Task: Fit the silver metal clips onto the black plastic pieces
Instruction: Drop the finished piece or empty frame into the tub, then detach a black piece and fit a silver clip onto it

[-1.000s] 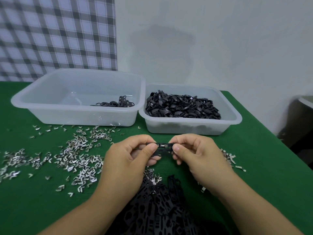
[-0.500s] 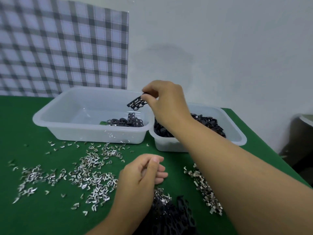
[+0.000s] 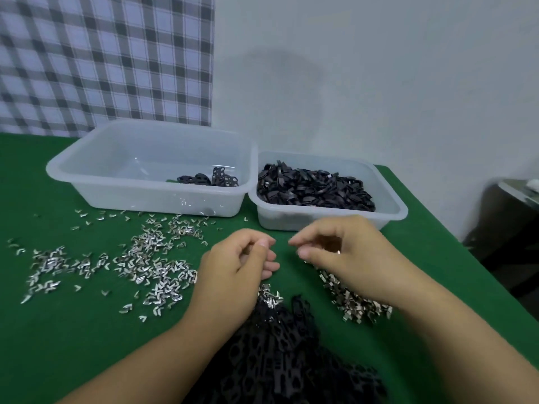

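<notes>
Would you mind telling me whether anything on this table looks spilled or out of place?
Yes: the silver clips lie loose across the green cloth rather than in a tub, though the left tub is nearly empty.

Green cloth over the table [image 3: 73, 345]. Silver clips [image 3: 151, 266] scattered left, more silver near right. Black plastic pieces [image 3: 280, 360] heaped near; black too in the far right tub [image 3: 390, 212], few in the far left tub [image 3: 87, 182]. Both tubs translucent white. Grey-white checked fabric [image 3: 102, 62] far left; pale grey wall [image 3: 379, 83].
</notes>
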Demonstrator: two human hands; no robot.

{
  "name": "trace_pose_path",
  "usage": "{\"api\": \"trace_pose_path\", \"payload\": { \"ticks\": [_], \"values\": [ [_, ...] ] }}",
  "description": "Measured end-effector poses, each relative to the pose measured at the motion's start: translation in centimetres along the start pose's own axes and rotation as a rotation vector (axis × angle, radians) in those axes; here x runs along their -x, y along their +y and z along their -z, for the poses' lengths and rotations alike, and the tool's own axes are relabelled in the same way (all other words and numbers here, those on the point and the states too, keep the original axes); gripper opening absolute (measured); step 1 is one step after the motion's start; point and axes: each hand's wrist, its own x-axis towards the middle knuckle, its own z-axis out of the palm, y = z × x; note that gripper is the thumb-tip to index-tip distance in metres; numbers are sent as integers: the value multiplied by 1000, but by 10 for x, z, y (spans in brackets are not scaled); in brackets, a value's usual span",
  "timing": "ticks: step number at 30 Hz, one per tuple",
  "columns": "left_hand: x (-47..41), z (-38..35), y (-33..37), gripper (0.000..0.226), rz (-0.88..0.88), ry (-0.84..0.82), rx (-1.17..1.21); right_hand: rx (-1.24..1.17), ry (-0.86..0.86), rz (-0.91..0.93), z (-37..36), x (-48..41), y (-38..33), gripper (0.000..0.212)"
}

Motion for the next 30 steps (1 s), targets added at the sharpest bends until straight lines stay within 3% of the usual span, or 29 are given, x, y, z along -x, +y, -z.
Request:
{"api": "trace_pose_path", "payload": {
  "ticks": [6, 14, 18, 23, 25, 30],
  "values": [
    [4, -3, 2, 22, -59, -26, -102, 100, -172, -27, -17, 24, 24, 22],
    [3, -3, 0, 19, -73, -43, -160, 253, -106, 82, -30, 18, 25, 7],
    [5, -4, 4, 4, -73, -74, -208, 193, 126, 83, -31, 18, 28, 8],
    [9, -4, 14, 17, -114, -141, -216, 138, 462, 19, -34, 16, 25, 9],
    [8, -5, 14, 4, -96, -140, -182, 118, 530, 11, -36, 15, 23, 9],
    [7, -6, 11, 24, -75, -112, -109, 44, 540, 29, -35, 15, 24, 11]
  ]
}}
